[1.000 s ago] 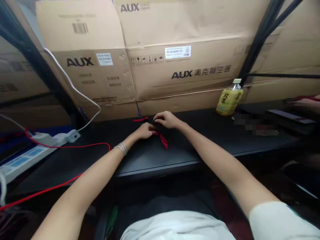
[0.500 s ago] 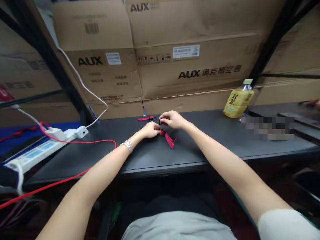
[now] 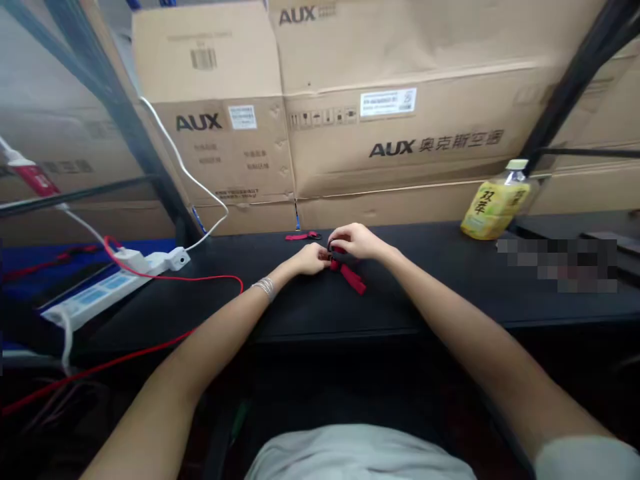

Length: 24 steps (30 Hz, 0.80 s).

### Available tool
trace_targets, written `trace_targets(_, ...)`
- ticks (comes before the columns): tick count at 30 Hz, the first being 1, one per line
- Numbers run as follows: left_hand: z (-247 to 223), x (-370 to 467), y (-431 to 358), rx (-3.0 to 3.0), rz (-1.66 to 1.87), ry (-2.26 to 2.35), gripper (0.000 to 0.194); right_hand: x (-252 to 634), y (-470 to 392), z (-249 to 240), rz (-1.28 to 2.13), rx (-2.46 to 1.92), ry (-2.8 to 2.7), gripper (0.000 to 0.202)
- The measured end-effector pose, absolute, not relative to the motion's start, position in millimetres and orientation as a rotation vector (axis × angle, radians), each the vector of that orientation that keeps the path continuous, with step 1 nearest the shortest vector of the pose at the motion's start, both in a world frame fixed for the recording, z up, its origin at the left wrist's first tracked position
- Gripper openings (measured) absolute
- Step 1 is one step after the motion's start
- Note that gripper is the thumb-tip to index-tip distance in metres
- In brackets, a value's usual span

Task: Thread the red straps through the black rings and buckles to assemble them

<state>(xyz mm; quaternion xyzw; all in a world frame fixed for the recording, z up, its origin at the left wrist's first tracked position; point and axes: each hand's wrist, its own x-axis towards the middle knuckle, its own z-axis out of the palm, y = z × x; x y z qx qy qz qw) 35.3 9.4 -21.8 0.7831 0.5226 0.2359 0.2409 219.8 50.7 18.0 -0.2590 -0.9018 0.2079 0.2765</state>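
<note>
Both hands work close together over the black tabletop point(image 3: 280, 313), toward its back edge. My left hand point(image 3: 311, 259) is closed, pinching the near end of a red strap with black fittings. My right hand point(image 3: 357, 241) curves over the same red strap point(image 3: 354, 280) from the other side, its fingers bent round a dark part. The strap's loose tail hangs down to the right on the table. The fingers hide most of the fittings, so their exact kind does not show. Behind my left hand lies a second red strap point(image 3: 299, 237) with a black clip at its right end.
Cardboard boxes point(image 3: 330, 153) wall off the back. A yellow drink bottle point(image 3: 495, 203) stands at the back right, near a black metal post. At left lie a white power strip point(image 3: 100, 293) and a red cable point(image 3: 165, 347) crossing the front edge.
The view has shifted slightly, so the scene sits further right. Both hands stay together on the strap, with only small finger movements.
</note>
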Motion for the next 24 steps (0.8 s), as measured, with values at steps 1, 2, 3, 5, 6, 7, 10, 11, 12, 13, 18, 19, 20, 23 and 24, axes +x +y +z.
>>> trace_targets(1, -21.0, 35.5, 8.7, 2.155, 0.638, 1.411, 0.016, 219.8, 51.4, 18.0, 0.553, -0.683, -2.398, 0.023)
trace_targets(2, -20.0, 35.8, 7.9, 2.168, 0.631, 1.405, 0.016, 219.9, 52.0, 18.0, 0.551, -0.666, -2.370, 0.023)
trace_targets(3, -19.0, 36.2, 7.1, 2.178, 0.630, 1.403, 0.016, 220.1, 52.4, 18.2, 0.556, -0.648, -2.339, 0.024)
trace_targets(5, -17.5, 36.8, 5.8, 2.182, 0.631, 1.404, 0.016, 220.5, 52.3, 18.8, 0.569, -0.626, -2.293, 0.025)
trace_targets(6, -17.2, 36.8, 5.6, 2.176, 0.631, 1.413, 0.015, 220.7, 51.8, 19.1, 0.572, -0.628, -2.295, 0.025)
trace_targets(7, -17.2, 36.7, 5.7, 2.168, 0.633, 1.432, 0.013, 220.7, 51.1, 19.3, 0.570, -0.640, -2.327, 0.025)
trace_targets(10, -18.7, 35.7, 7.5, 2.143, 0.646, 1.486, 0.010, 220.3, 48.2, 19.0, 0.544, -0.698, -2.548, 0.023)
trace_targets(11, -19.4, 35.3, 8.1, 2.137, 0.642, 1.493, 0.009, 220.0, 47.4, 18.7, 0.530, -0.712, -2.618, 0.023)
trace_targets(12, -19.9, 35.0, 8.6, 2.134, 0.637, 1.494, 0.008, 219.7, 46.7, 18.4, 0.509, -0.721, -2.662, 0.023)
trace_targets(13, -20.4, 34.8, 9.0, 2.133, 0.635, 1.489, 0.009, 219.6, 46.4, 18.2, 0.489, -0.728, -2.675, 0.023)
trace_targets(18, -20.3, 35.0, 8.8, 2.155, 0.617, 1.469, 0.014, 220.5, 47.9, 19.3, 0.461, -0.723, -2.549, 0.023)
trace_targets(19, -19.9, 35.1, 8.5, 2.167, 0.601, 1.453, 0.015, 220.9, 48.5, 20.0, 0.474, -0.723, -2.495, 0.024)
trace_targets(20, -19.6, 35.4, 8.0, 2.177, 0.586, 1.438, 0.015, 221.4, 49.0, 20.8, 0.488, -0.721, -2.438, 0.024)
trace_targets(23, -18.2, 36.3, 6.2, 2.194, 0.582, 1.416, 0.017, 222.8, 49.4, 23.1, 0.525, -0.722, -2.319, 0.026)
trace_targets(24, -17.8, 36.6, 5.7, 2.193, 0.582, 1.423, 0.018, 223.2, 49.1, 23.5, 0.531, -0.732, -2.345, 0.026)
